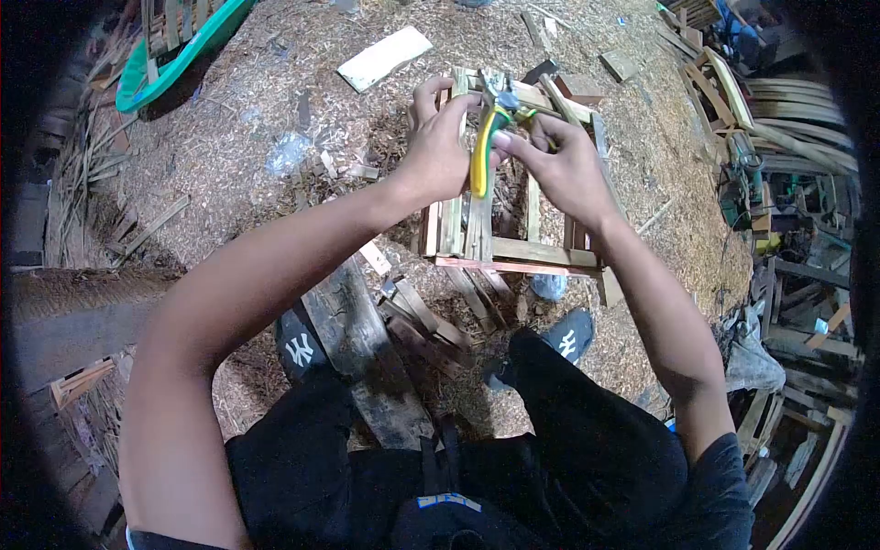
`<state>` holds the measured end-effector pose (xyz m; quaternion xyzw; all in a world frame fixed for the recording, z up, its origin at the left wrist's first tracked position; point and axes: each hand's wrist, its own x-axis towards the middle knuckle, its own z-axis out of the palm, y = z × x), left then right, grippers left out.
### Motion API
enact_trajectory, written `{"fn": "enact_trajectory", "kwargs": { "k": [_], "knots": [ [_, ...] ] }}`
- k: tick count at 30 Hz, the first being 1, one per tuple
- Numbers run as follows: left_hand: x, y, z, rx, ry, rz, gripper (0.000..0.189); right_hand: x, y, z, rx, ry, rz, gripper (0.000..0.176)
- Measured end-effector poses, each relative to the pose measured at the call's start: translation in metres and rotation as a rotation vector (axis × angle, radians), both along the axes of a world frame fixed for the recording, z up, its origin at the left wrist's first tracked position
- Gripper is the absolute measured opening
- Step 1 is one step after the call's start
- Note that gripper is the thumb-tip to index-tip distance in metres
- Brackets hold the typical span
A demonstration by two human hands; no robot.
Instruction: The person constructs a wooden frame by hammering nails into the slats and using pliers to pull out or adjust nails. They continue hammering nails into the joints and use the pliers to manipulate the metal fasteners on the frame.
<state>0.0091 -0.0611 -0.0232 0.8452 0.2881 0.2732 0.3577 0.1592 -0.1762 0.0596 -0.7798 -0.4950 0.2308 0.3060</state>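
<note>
Pliers (483, 151) with yellow and green handles are in my right hand (564, 170), their metal head pointing away from me over a wooden slatted frame (541, 252). The thumb and fingers of that hand close round the handles. My left hand (438, 147) lies at the frame's left side, its fingers curled over a slat (451, 225) near the far end. The frame stands on the ground beyond my feet. What the plier jaws touch is too small to tell.
A weathered plank (357, 339) runs between my legs, with wood offcuts (412, 307) beside it. A pale board (385, 58) lies on the shavings. Upper left is a green curved object (174, 69); stacked wood (793, 115) lines the right. Part of another person (744, 41) shows upper right.
</note>
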Motion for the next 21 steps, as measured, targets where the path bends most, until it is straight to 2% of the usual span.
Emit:
{"fn": "enact_trajectory", "kwargs": {
  "k": [2, 7, 9, 10, 12, 15, 17, 21],
  "knots": [
    [-0.001, 0.003, -0.005, 0.048, -0.048, -0.037, 0.077, 0.004, 0.004, -0.021, 0.068, 0.039, -0.038, 0.061],
    [-0.003, 0.002, -0.003, 0.052, -0.056, -0.051, 0.079, 0.000, 0.013, -0.026, 0.124, 0.051, -0.115, 0.064],
    [-0.003, 0.002, -0.005, 0.078, -0.045, -0.039, 0.079, -0.004, 0.014, -0.026, 0.156, -0.001, -0.148, 0.084],
    [-0.002, 0.002, -0.006, 0.075, -0.058, -0.043, 0.079, -0.005, 0.016, -0.023, 0.156, -0.001, -0.149, 0.084],
    [-0.003, 0.004, -0.010, 0.072, -0.072, -0.048, 0.078, -0.006, 0.020, -0.012, -0.060, 0.058, -0.155, 0.116],
    [-0.003, 0.006, -0.011, 0.040, -0.110, -0.085, 0.077, -0.018, 0.023, 0.000, -0.183, -0.031, -0.161, 0.125],
    [-0.003, 0.008, -0.012, 0.087, -0.083, -0.095, 0.082, -0.021, 0.025, 0.000, -0.194, -0.079, -0.196, 0.126],
    [-0.004, 0.006, -0.010, 0.060, -0.103, -0.100, 0.083, -0.019, 0.025, 0.000, -0.184, -0.113, -0.165, 0.116]
  ]
}}
